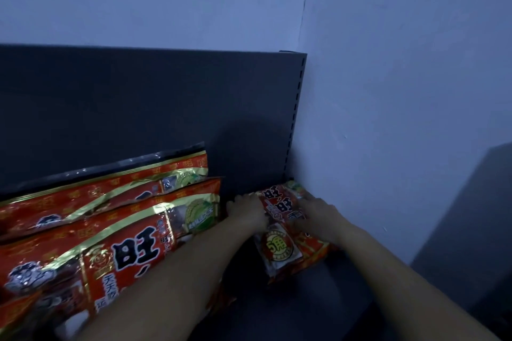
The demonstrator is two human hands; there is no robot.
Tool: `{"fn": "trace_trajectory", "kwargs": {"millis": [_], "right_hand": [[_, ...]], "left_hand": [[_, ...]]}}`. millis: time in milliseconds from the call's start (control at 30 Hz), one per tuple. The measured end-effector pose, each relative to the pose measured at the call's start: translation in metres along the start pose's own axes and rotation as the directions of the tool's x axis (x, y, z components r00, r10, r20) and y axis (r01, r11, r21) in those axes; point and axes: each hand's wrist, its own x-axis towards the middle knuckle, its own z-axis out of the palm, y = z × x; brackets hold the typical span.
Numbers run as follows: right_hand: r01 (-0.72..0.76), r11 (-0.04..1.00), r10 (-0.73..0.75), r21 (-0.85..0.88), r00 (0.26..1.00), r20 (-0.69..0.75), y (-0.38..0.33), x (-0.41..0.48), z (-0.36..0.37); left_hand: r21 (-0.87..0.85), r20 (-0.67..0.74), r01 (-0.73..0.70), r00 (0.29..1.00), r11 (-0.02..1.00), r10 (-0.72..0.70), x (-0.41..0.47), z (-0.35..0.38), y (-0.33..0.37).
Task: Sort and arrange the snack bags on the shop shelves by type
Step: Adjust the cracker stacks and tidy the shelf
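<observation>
A small red snack bag (279,232) with black characters and a round yellow-green badge lies at the right end of the dark shelf (327,293), close to the back panel. My left hand (248,212) grips its left edge and my right hand (318,212) grips its right side, fingers over the top. Two large red and gold snack bags stand to the left: the front one (116,243) leans toward me, and the back one (105,191) stands behind it. My left forearm crosses in front of the large front bag.
The dark back panel (138,105) rises behind the bags, with a slotted upright (297,108) at its right end. A pale wall (388,63) meets the shelf on the right. A dark object (476,230) stands at far right.
</observation>
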Motion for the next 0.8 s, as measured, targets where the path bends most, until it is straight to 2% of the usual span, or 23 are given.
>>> {"fn": "trace_trajectory", "kwargs": {"millis": [133,333,533,633,733,800], "right_hand": [[0.053,0.998,-0.049,-0.045,0.995,0.086,-0.003,0.018,0.011],[-0.046,0.998,0.056,-0.046,0.972,0.229,-0.002,0.018,0.033],[-0.029,0.997,0.050,-0.068,0.940,0.337,-0.006,-0.005,0.015],[-0.044,0.999,0.044,-0.009,0.912,0.408,-0.009,-0.020,0.000],[-0.038,0.999,0.028,0.012,0.888,0.459,-0.014,-0.032,-0.014],[-0.064,0.998,0.057,0.000,0.897,0.439,-0.018,-0.035,-0.018]], "left_hand": [[0.049,-0.069,0.045,0.997,0.998,-0.042,0.011,0.003,0.002],[0.058,-0.089,0.066,0.994,0.996,-0.061,0.022,0.005,0.004],[0.020,-0.034,0.099,0.995,0.995,-0.098,0.015,0.005,0.008],[0.021,0.002,0.111,0.994,0.994,-0.112,0.008,0.002,0.009],[0.087,-0.031,0.079,0.997,0.993,-0.077,-0.003,0.001,0.010],[0.106,-0.080,0.050,0.996,0.993,-0.042,-0.011,0.001,0.009]]}}
